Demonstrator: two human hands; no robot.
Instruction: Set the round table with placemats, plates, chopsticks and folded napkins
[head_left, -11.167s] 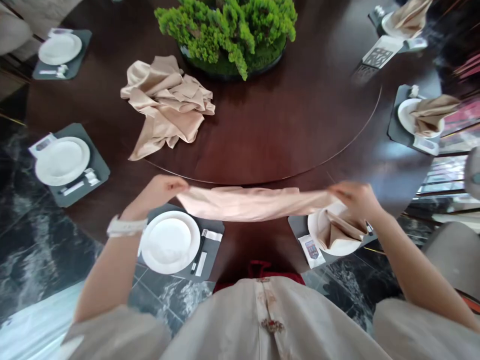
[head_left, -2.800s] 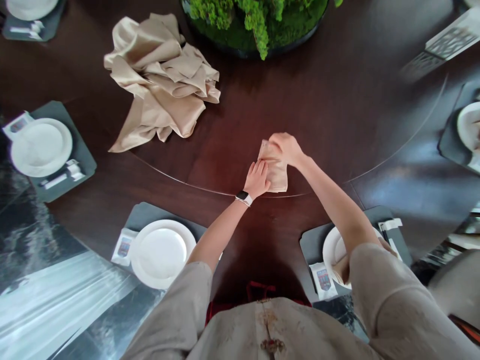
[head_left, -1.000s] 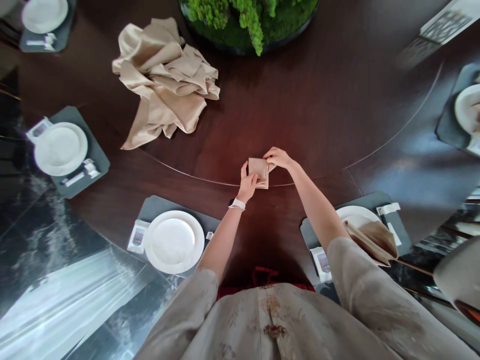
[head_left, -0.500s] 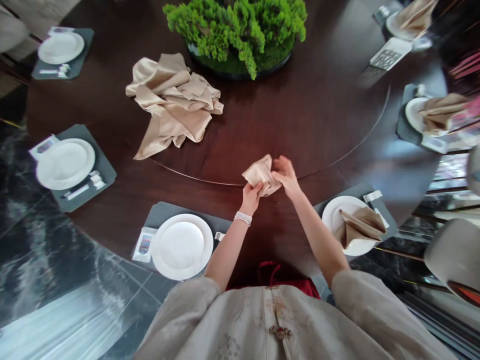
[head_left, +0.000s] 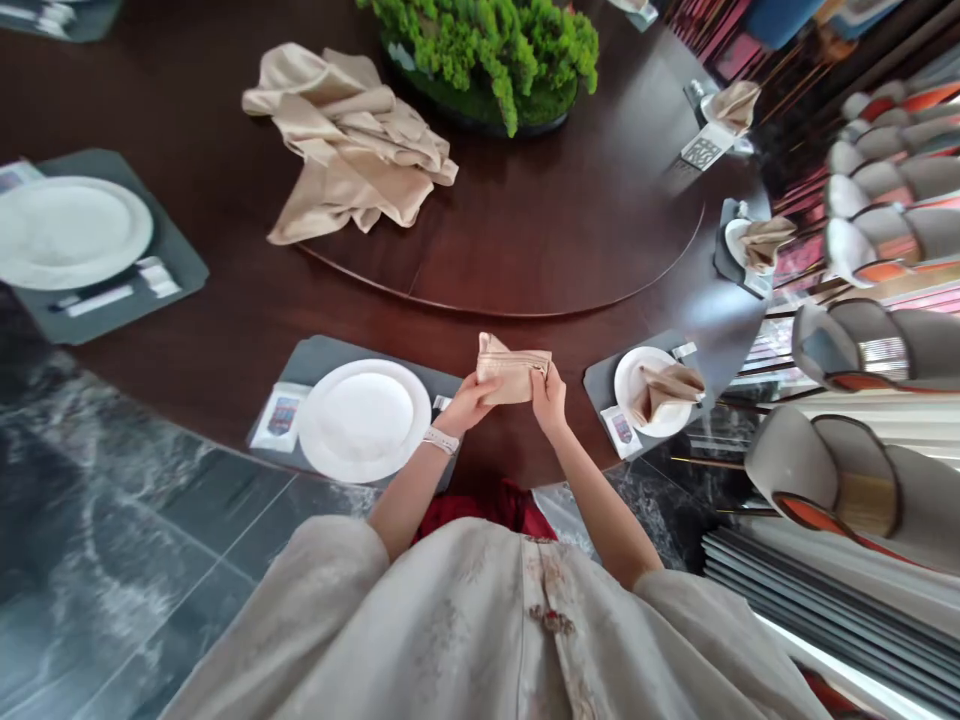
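A folded beige cloth napkin (head_left: 514, 374) is held up between my two hands over the near edge of the table. My left hand (head_left: 466, 402), with a pale band at the wrist, grips its left end. At the right end my right hand (head_left: 550, 398) pinches the fabric, thumb in front. One corner of the napkin sticks up at the upper left. Left of my hands a white plate (head_left: 365, 420) rests on a grey placemat (head_left: 330, 350). To the right, a folded napkin (head_left: 667, 390) stands on another white plate (head_left: 636, 372).
On the dark round table a heap of loose beige napkins (head_left: 352, 140) lies at the back left. A green plant arrangement (head_left: 495, 60) stands behind it. Another plate setting (head_left: 75, 230) is at the far left. Chairs (head_left: 825, 470) line the right side.
The napkin has come nearer to me and now shows a flat, broad face. My right hand has moved from above its side to gripping its right end. The view has turned right.
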